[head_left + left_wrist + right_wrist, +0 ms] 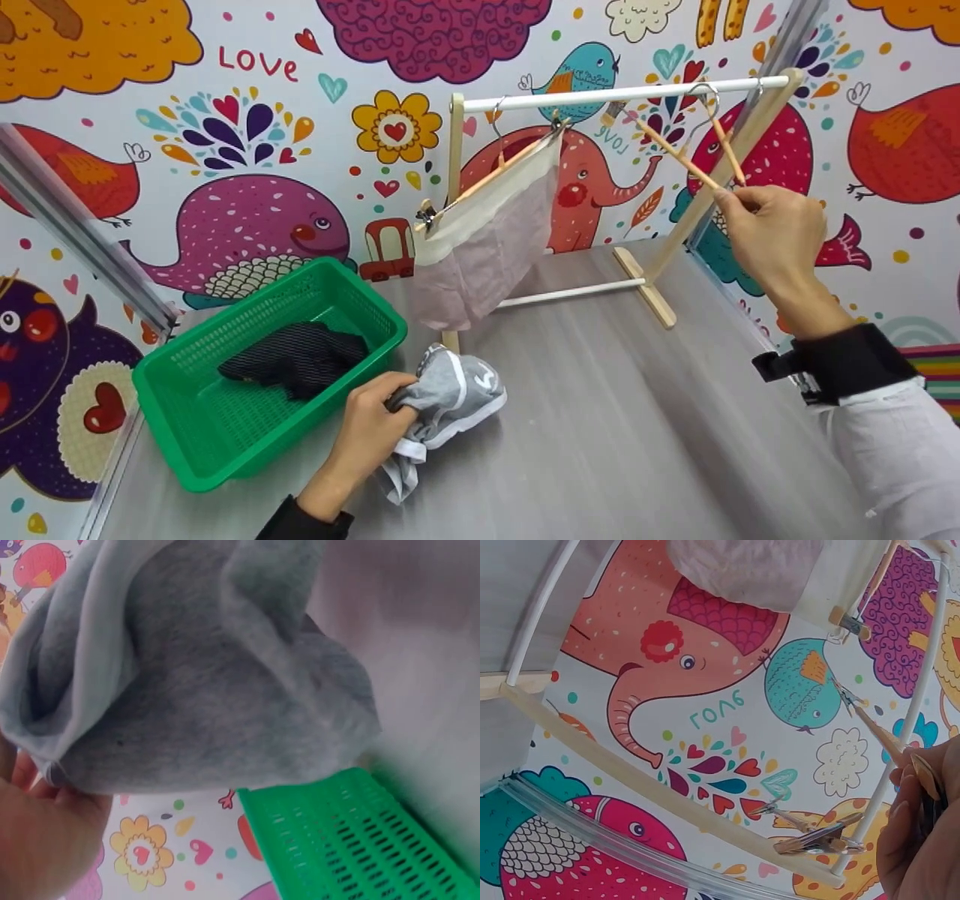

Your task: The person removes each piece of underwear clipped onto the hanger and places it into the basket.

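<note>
Over at far right, the right hand (780,232) is pinching the near end of a wooden clip hanger (675,152) while, just right of the green basket (166,435), the left hand (375,420) grips the bunched grey garment (466,403), so I'd steady that hanger and smooth one edge before clipping.

Hands, 2 tot.: L hand (379,420), R hand (776,232). Wrist bands (855,361), blk, qty 2. Garments, 3 tot.: 1 grey garment (457,397), 1 dk striped garment (300,356), 1 pink-and-white garment (487,259). Basket (161,430), grn, qty 1. Rack (540,99), qty 1, w/ 2 wht rods (637,91) & 2 wooden uprights (691,225). Hangers (679,154), qty 3. Clips (426,216) on pink-and-white garment's hanger, qty 2; other hangers' clip tot. can't be told. Table (600,412), qty 1. Wall prints incl. 1 elephant (581,216), 1 yel. flower (396,129).
</note>
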`<state>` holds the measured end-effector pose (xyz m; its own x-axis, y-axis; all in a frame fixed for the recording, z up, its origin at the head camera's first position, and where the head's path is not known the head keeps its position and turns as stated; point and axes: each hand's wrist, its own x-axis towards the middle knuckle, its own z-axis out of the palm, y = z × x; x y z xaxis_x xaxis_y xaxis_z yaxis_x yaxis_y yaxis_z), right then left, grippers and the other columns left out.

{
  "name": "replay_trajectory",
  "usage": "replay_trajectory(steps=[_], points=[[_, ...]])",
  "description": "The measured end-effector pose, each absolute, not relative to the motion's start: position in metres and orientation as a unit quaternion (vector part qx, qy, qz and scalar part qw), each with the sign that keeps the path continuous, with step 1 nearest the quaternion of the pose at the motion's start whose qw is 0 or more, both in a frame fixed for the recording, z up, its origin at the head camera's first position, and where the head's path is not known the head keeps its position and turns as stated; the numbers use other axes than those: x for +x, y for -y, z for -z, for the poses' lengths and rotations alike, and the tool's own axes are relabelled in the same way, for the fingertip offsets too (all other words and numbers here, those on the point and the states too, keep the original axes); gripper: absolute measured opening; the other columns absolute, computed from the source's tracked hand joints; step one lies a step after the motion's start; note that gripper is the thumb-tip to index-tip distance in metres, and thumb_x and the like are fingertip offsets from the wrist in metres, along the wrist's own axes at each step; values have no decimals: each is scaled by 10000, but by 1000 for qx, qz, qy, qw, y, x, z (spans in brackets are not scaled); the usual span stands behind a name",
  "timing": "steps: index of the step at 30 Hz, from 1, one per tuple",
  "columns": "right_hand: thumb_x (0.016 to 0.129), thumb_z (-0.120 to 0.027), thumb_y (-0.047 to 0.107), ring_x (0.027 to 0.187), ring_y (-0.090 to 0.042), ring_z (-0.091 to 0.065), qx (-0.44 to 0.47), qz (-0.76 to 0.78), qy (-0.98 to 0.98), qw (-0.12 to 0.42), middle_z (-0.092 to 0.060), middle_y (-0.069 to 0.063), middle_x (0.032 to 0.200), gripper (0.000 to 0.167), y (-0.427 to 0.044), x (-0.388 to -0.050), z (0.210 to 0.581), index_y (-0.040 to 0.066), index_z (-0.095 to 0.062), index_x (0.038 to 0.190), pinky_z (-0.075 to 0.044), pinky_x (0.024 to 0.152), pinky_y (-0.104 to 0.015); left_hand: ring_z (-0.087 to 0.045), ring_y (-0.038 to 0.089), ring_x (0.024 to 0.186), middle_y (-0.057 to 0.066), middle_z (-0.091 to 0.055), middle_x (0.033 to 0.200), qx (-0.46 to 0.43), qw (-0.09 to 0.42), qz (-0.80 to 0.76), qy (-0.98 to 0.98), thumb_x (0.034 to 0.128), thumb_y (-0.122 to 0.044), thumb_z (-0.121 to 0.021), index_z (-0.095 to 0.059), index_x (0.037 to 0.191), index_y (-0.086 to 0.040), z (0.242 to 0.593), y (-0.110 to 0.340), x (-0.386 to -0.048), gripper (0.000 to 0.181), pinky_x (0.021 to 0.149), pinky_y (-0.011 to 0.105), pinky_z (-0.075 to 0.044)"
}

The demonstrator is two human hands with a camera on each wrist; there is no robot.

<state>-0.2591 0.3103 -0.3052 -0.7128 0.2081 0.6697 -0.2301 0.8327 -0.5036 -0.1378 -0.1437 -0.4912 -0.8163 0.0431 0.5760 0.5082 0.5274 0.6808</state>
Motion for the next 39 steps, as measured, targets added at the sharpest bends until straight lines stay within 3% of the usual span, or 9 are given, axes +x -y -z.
replay_trajectory(steps=[7, 19, 24, 29, 36, 39], points=[[1021, -702, 335, 865, -361, -603, 5, -288, 879, 380, -741, -250, 924, 370, -311, -271, 302, -7, -796, 1127, -347, 715, -308, -703, 129, 841, -8, -770, 951, -155, 318, 458, 816, 695, 227, -741, -780, 953, -45, 483, 155, -139, 376, 743, 132, -520], [1030, -681, 361, 939, -385, -613, -4, -274, 897, 346, -740, -258, 976, 405, -309, -281, 298, -2, -780, 1178, -348, 670, -242, -680, 119, 833, 11, -772, 948, -126, 365, 464, 798, 686, 230, -755, -794, 969, -52, 471, 166, -139, 402, 753, 111, -505], [1041, -660, 374, 944, -376, -607, -5, -270, 905, 328, -743, -247, 969, 412, -306, -283, 295, 7, -783, 1180, -349, 653, -258, -687, 175, 795, 41, -773, 929, -123, 393, 455, 790, 695, 194, -781, -791, 951, -43, 472, 173, -143, 350, 742, 103, -491], [1036, -672, 367, 862, -376, -603, 10, -262, 907, 330, -740, -242, 928, 403, -301, -286, 298, 3, -788, 1166, -335, 598, -261, -661, 95, 790, 89, -766, 893, -99, 414, 454, 783, 696, 216, -794, -783, 931, -9, 468, 183, -145, 326, 728, 94, -472], [1024, -688, 375, 840, -378, -595, 15, -268, 907, 325, -737, -247, 922, 419, -295, -288, 302, -7, -785, 1164, -348, 662, -371, -635, -4, 814, 81, -772, 915, -65, 427, 446, 784, 748, 190, -794, -791, 951, -16, 464, 200, -145, 289, 718, 90, -465], [1021, -700, 355, 845, -367, -616, 20, -273, 905, 325, -749, -246, 954, 397, -294, -288, 303, -3, -784, 1171, -380, 656, -288, -640, 0, 826, 80, -774, 937, -57, 432, 443, 784, 770, 167, -786, -792, 965, -16, 465, 206, -146, 268, 730, 93, -467]])
